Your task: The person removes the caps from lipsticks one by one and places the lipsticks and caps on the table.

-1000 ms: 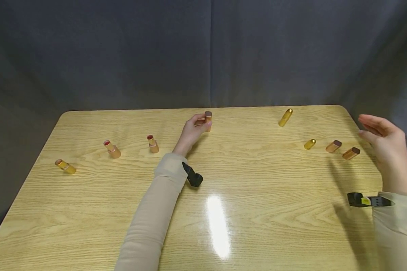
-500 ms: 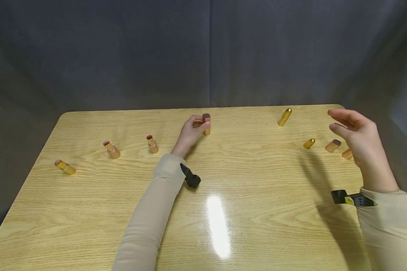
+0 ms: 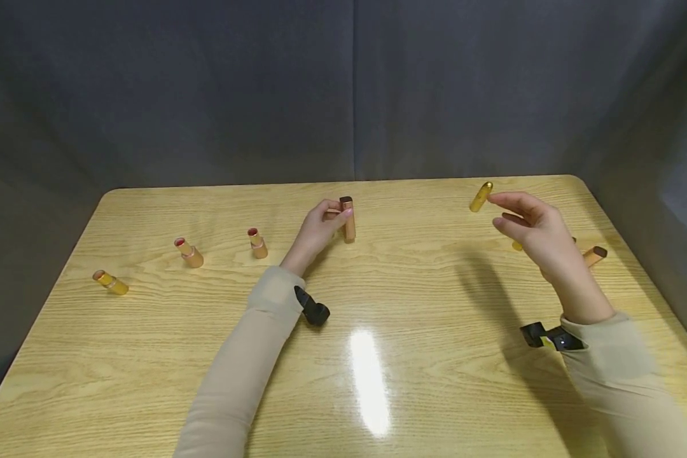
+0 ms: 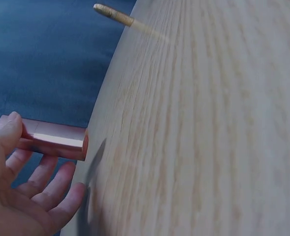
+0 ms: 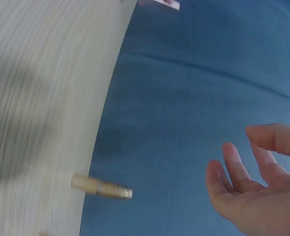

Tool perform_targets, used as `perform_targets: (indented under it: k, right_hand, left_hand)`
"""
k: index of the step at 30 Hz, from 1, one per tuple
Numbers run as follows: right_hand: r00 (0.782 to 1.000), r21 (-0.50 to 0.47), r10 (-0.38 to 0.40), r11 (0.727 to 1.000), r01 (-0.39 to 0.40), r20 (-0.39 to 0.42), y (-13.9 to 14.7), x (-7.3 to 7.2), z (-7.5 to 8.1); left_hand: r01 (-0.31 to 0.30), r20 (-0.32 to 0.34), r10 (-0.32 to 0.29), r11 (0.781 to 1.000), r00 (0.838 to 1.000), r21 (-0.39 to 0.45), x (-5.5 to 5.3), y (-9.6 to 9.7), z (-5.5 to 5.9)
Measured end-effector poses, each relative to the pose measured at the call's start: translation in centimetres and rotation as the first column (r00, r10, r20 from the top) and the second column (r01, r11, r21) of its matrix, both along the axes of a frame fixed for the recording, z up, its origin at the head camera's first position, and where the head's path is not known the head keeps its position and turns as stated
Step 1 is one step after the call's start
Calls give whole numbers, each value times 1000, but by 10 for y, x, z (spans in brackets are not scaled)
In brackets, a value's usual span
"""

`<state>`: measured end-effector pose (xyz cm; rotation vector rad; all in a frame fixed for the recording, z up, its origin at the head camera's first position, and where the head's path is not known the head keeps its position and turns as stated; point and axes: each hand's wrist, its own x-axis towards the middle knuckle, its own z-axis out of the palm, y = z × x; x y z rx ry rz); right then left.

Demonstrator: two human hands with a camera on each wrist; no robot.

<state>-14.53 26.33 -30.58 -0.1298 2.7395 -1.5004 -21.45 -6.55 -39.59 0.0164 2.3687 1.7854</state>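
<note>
My left hand (image 3: 315, 230) pinches a rose-gold capped lipstick (image 3: 348, 220) between thumb and fingers, near its dark top. In the left wrist view, that lipstick (image 4: 56, 139) lies across the fingers with its lower end over the table edge line. My right hand (image 3: 535, 229) is in the air with fingers loosely bent and nothing in it. Close to its fingertips, a gold capped lipstick (image 3: 481, 197) stands upright near the back edge. The right wrist view shows this gold lipstick (image 5: 101, 187) apart from the fingers.
Uncapped lipsticks stand on the left: one gold (image 3: 111, 282), two rose-gold (image 3: 189, 253) (image 3: 257, 243). A rose-gold cap (image 3: 594, 256) stands at the right; a gold cap (image 3: 517, 245) and another cap are mostly hidden by the right hand. A dark curtain (image 3: 343, 95) hangs behind the wooden table (image 3: 435, 305).
My right hand has moved left from the table's right side to beside the gold lipstick. My left hand has drawn slightly nearer with the rose-gold lipstick still pinched.
</note>
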Motion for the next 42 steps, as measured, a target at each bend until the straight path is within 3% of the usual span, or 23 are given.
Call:
perform_targets:
  k: [11,21,35,42]
  right_hand:
    - [992,-70,118,991,-116,34,-41,-2,-10]
    - [978,-114,197,975,-189,61,-67,-1,-19]
    - [957,-146,263,958,-245,119,-90,-2,-35]
    - [949,-161,293,949,-273,116,-104,-2,-45]
  left_hand:
    - [93,45,-93,996,995,2,17,-1,2]
    - [215,122,-218,976,968,33,35,-3,8]
    - [294,159,-293,956,943,16,53,-8,10]
    - [305,155,-304,952,940,20,60,-7,11]
